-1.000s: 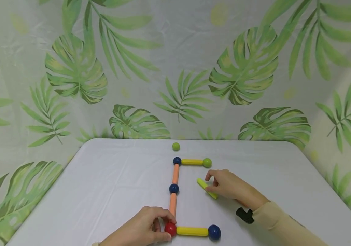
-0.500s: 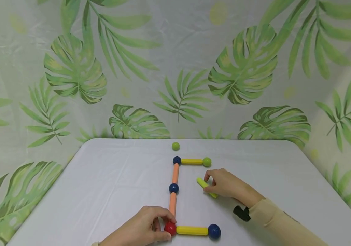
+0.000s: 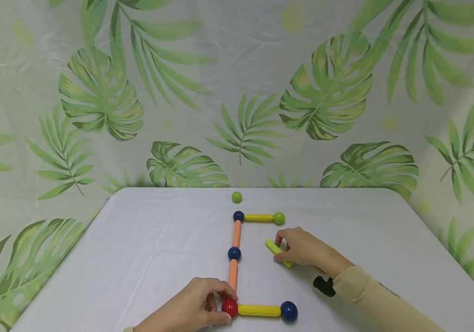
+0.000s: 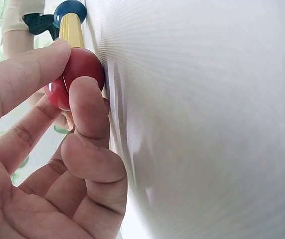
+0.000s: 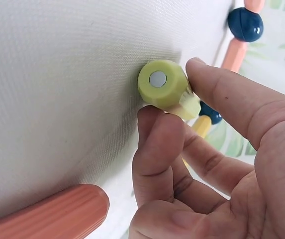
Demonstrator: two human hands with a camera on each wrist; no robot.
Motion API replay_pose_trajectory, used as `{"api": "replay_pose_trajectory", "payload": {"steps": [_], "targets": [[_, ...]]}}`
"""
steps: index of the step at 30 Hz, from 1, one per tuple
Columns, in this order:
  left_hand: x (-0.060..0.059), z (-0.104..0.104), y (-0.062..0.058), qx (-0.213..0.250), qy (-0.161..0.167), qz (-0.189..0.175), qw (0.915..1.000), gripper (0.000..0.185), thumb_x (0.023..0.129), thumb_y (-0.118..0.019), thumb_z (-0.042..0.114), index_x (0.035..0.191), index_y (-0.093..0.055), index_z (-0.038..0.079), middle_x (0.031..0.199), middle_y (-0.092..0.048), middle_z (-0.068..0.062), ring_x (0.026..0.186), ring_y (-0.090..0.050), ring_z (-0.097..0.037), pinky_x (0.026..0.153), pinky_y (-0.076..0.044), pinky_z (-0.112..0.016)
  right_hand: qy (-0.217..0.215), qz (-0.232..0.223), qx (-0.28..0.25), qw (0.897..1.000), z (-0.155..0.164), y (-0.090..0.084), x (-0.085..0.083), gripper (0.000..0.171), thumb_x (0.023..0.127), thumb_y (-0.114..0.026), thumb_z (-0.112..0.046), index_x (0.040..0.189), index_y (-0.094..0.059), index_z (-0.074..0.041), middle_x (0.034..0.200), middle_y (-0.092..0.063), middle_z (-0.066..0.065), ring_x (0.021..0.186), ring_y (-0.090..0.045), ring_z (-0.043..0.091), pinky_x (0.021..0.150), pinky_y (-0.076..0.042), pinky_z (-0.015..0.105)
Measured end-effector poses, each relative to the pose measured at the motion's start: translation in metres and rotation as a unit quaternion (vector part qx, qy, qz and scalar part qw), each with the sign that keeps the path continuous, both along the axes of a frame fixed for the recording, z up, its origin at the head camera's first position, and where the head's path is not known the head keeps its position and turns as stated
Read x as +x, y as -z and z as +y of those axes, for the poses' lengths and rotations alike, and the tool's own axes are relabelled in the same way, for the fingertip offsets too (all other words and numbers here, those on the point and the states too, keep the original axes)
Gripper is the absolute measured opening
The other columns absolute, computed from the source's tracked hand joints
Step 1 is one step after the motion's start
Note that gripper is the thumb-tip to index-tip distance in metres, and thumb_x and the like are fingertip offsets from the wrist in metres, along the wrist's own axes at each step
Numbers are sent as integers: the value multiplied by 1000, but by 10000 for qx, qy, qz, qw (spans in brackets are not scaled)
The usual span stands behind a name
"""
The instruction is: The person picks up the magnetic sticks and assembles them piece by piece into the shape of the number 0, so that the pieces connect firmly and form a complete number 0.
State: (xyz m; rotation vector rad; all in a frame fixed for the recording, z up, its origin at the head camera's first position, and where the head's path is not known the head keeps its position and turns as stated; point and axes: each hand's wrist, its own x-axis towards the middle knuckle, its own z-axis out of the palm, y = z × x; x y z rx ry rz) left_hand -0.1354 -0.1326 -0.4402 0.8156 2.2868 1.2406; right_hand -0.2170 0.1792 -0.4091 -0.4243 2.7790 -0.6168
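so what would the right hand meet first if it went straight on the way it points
The right hand has the light green stick at its fingers; beyond that, it would probably meet the farther peach stick, though depth is hard to judge.

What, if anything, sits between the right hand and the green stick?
Nothing visible: the right hand has its thumb and fingers right at the sides of the green stick. An orange stick lies apart from it in the right wrist view, not between them.
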Motion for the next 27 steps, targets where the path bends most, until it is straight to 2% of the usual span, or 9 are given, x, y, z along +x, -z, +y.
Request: {"api": "replay_pose_trajectory", "payload": {"steps": [8,21,27], "targets": [[1,0,0,-11,-43,-53,10000,24,91,-87,18,113,-78,21,97,-70,15,66,-56,1,62,-50,-17,-13,29,-91,10000,1,0,2,26,90,-88,-24,98,-67,-13,80,-64,1,67,-56,14,62,-43,28],[0,1,0,-100,-101,-176,9997,24,91,-87,17,113,-78,21,97,-70,14,67,-56,-1,62,-49,-16,124,-132,-624,9979,8,2,11,25,93,-84,-28,104,-69,-11,66,-62,-2,58,-53,11,57,-40,24],[0,1,0,-61,-68,-155,9998,24,91,-87,18,113,-78,22,96,-70,14,65,-56,-1,61,-49,-16,122,-313,-1025,9942,14,2,20,27,95,-83,-31,108,-68,-11,64,-65,-2,59,-54,12,59,-40,25]]}}
